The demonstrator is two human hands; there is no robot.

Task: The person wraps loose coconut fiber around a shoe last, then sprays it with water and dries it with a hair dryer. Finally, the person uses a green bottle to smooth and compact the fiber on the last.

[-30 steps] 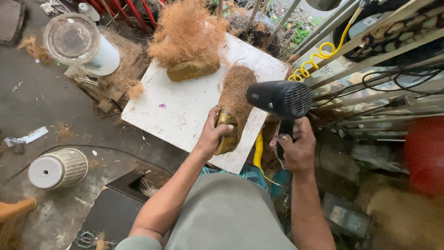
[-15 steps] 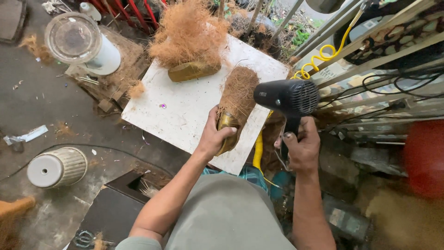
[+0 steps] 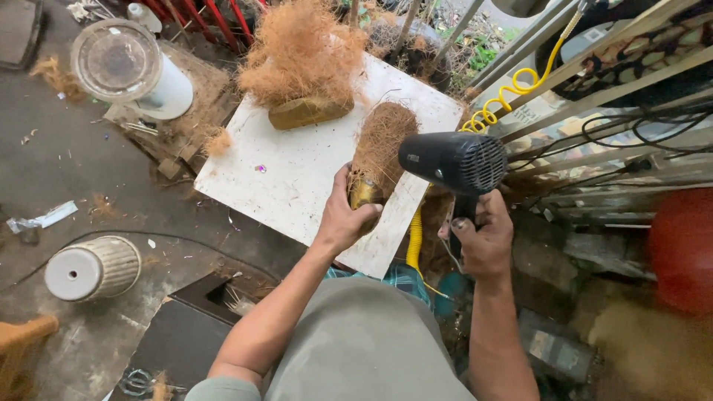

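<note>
My left hand grips the yellowish base of a brown coconut-fibre bundle that lies on a white board. In my right hand is a black hair dryer, held by its handle, with the nozzle end pointing left at the fibre bundle and almost touching it. A second, larger tuft of orange-brown fibre on a yellowish block sits at the far end of the board.
A white pot with a clear lid stands at the far left. A ribbed white pot lies on the wet grey floor. A yellow coiled hose and cables hang by the railing on the right. A dark box sits near my knees.
The hair dryer has drifted slightly right and up, staying aimed at the fibre bundle. My left hand keeps the same hold on the bundle's base.
</note>
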